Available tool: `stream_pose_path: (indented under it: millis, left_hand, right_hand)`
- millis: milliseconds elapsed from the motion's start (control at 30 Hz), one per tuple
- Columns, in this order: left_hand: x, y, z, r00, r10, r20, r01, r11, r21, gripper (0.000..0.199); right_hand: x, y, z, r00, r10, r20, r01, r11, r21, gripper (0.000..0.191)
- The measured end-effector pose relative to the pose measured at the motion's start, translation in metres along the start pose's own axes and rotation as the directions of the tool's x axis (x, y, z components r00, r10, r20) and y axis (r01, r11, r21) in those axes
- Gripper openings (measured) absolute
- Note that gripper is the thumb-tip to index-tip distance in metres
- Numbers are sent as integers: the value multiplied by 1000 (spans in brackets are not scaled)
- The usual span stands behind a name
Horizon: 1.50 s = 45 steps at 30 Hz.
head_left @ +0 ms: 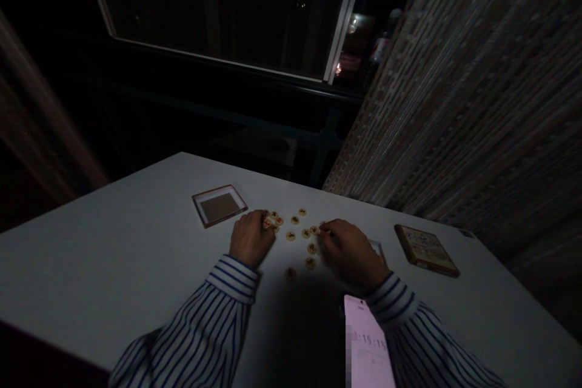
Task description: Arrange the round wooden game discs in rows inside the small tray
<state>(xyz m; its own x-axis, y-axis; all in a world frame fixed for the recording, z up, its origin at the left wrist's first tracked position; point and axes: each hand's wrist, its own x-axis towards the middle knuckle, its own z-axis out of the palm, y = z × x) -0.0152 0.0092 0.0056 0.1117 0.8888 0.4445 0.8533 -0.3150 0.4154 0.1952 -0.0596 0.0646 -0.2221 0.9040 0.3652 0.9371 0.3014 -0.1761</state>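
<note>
My left hand (250,239) rests on the table with its fingers curled against a small cluster of round xiangqi pieces (274,216), some with red and some with dark characters. My right hand (350,253) is closed in a pinch at the edge of a xiangqi piece (314,230); its fingertips partly hide what they hold. Between both hands several more pieces lie scattered and flat, among them one piece (290,236) in the middle and one piece (290,274) nearest to me.
A shallow open box tray (219,222) lies beyond my left hand. Another tray's rim (377,248) shows behind my right hand. Farther right lies a flat decorated box (427,250). A lit phone (369,339) sits by my right sleeve. A bead curtain (436,103) hangs along the right.
</note>
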Motion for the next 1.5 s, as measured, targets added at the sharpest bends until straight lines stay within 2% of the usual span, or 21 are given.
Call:
stream_pose_path:
  millis: [200, 400, 500, 667, 833, 900, 1067, 1200, 1500]
  left_hand:
    - [0, 1, 2, 998, -12, -61, -2, 974, -227, 24]
    - [-1, 4, 8, 989, -31, -144, -43, 873, -485, 30]
    - [-1, 6, 12, 993, -86, -86, 14, 784, -621, 36]
    - [-1, 14, 14, 980, -174, 93, 177, 569, -803, 39]
    - [-2, 20, 13, 950, -212, 228, 294, 368, -882, 41]
    - [-3, 21, 14, 944, -198, 264, 318, 330, -889, 41]
    - [-5, 20, 16, 949, -175, 263, 304, 278, -911, 37]
    - [-6, 22, 15, 933, -187, 307, 344, 223, -912, 39]
    - [-10, 30, 11, 906, -199, 374, 413, 219, -884, 41]
  right_hand:
    - [-6, 6, -1, 999, 26, -43, -25, 999, 26, 22]
    - [-15, 12, -2, 994, 45, -101, -40, 998, 49, 21]
    - [-23, 16, -3, 991, 42, -126, -32, 996, 84, 19]
    - [-37, 24, -3, 989, 76, -130, -59, 990, 126, 19]
    - [-52, 32, -2, 986, 107, -130, -85, 982, 167, 20]
    - [-58, 34, -1, 985, 126, -117, -102, 976, 190, 20]
    - [-71, 38, 1, 980, 176, -94, -150, 959, 239, 22]
    - [-77, 42, 4, 976, 192, -99, -165, 959, 231, 22]
    - [-82, 50, 11, 971, 177, -163, -145, 970, 193, 22]
